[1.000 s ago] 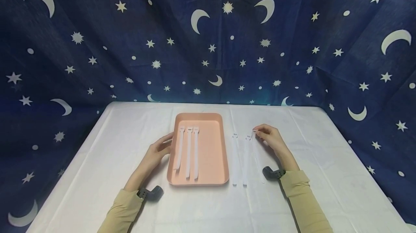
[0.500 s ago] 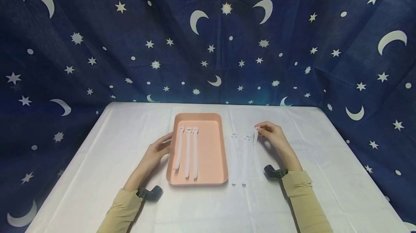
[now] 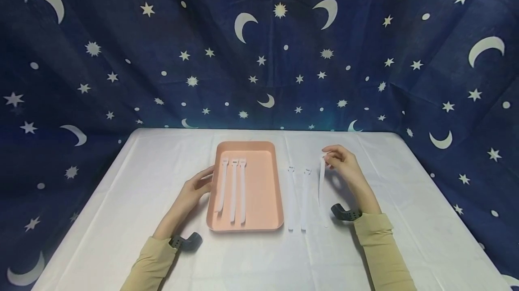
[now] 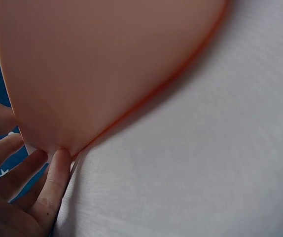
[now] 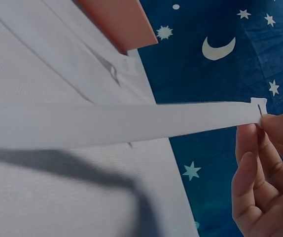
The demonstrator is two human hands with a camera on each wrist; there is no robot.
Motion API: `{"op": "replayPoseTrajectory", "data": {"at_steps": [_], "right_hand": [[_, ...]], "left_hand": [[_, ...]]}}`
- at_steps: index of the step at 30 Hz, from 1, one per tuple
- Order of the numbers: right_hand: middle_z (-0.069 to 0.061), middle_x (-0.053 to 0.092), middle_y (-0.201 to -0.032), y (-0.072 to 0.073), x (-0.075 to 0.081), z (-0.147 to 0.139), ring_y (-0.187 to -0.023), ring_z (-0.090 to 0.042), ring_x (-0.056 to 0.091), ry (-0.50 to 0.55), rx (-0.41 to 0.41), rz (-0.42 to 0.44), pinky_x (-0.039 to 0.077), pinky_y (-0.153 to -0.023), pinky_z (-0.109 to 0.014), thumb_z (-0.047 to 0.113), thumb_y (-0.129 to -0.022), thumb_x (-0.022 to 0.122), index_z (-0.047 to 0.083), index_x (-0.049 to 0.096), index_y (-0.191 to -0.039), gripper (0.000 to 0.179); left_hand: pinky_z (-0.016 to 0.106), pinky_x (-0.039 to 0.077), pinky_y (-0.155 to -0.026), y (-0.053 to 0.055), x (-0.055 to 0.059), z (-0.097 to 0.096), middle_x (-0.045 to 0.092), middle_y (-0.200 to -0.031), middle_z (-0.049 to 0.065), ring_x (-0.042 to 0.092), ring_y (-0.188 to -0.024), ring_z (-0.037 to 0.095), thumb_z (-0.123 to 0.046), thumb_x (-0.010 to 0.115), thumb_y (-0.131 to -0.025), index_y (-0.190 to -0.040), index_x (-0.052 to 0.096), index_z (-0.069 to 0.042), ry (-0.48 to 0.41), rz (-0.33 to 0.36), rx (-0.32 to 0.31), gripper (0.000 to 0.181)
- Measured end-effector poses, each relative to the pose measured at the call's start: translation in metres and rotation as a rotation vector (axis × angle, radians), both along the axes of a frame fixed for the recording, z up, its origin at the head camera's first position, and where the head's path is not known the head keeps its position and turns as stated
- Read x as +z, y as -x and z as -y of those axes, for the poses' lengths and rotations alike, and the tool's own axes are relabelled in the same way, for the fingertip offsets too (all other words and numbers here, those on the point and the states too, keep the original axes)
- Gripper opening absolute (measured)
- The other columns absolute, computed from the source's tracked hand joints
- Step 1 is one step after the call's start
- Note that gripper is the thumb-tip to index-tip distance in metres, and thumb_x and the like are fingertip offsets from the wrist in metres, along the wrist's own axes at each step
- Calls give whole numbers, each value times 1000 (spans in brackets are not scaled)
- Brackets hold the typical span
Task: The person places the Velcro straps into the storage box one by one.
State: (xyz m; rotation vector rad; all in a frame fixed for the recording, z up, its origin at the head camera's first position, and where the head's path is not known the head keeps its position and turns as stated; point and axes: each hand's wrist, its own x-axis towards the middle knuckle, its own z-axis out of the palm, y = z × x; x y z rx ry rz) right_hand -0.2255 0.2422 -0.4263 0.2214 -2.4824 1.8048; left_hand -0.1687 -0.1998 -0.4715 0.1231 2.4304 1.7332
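My right hand [image 3: 345, 167] pinches a white cable tie [image 3: 322, 177] by its slotted head, between thumb and fingers. The flat strap [image 5: 107, 124] hangs from the fingertips in the right wrist view, and its tail reaches down toward the cloth. My left hand [image 3: 194, 190] rests its fingertips against the outer left wall of a pink tray [image 3: 262, 192]; the left wrist view shows the fingers [image 4: 57, 173] touching that wall. Inside the tray, three white cable ties [image 3: 234, 192] lie side by side, lengthwise, in its left half. Two more cable ties [image 3: 291, 201] lie between the tray and my right hand.
A white cloth [image 3: 259, 264] covers the table. Behind it hangs a dark blue curtain [image 3: 227, 88] with moons and stars. A black camera mount sits on each wrist, the right one [image 3: 344, 212] close above the cloth.
My right hand has lifted the cable tie's head off the cloth and moved slightly right and away from me. My left hand and the tray stay in place.
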Motion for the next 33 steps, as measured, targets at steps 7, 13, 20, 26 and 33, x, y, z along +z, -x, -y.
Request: {"op": "replayPoseTrajectory", "data": {"at_steps": [7, 13, 20, 26, 33], "right_hand": [[16, 62, -79, -3, 9, 4, -71, 0, 59, 7, -27, -36, 51, -64, -18, 9, -95, 58, -7, 54, -116, 26], [15, 62, -80, -7, 15, 7, -71, 0, 59, 9, -35, -55, 51, -64, -17, 10, -95, 59, -7, 55, -116, 28], [14, 62, -79, -11, 23, 10, -70, -1, 59, 27, -41, -76, 51, -62, -15, 10, -95, 60, -9, 56, -115, 28], [14, 63, -80, -16, 31, 13, -70, -2, 60, 47, -44, -91, 50, -62, -15, 9, -94, 60, -10, 56, -115, 28], [14, 63, -81, -21, 38, 17, -71, -4, 60, 45, -31, -94, 50, -61, -16, 8, -94, 60, -9, 57, -114, 27]], "left_hand": [[59, 24, -118, -2, 1, 0, 35, -156, 7, 36, -142, 35, -34, 60, -94, -147, 38, -23, -10, 8, 2, 59], [59, 24, -117, -3, 2, 0, 35, -156, 7, 35, -142, 35, -34, 60, -94, -148, 37, -23, -6, 15, 5, 59], [59, 24, -117, -2, 0, 0, 36, -156, 8, 35, -142, 36, -33, 60, -95, -148, 37, -21, -6, 8, 3, 59], [59, 25, -117, -2, 1, -1, 35, -156, 7, 35, -142, 35, -35, 60, -94, -148, 37, -23, 2, 23, 8, 59], [59, 24, -117, -1, 1, -1, 35, -156, 7, 35, -143, 35, -34, 60, -94, -148, 37, -23, -2, 23, 7, 59]]}}
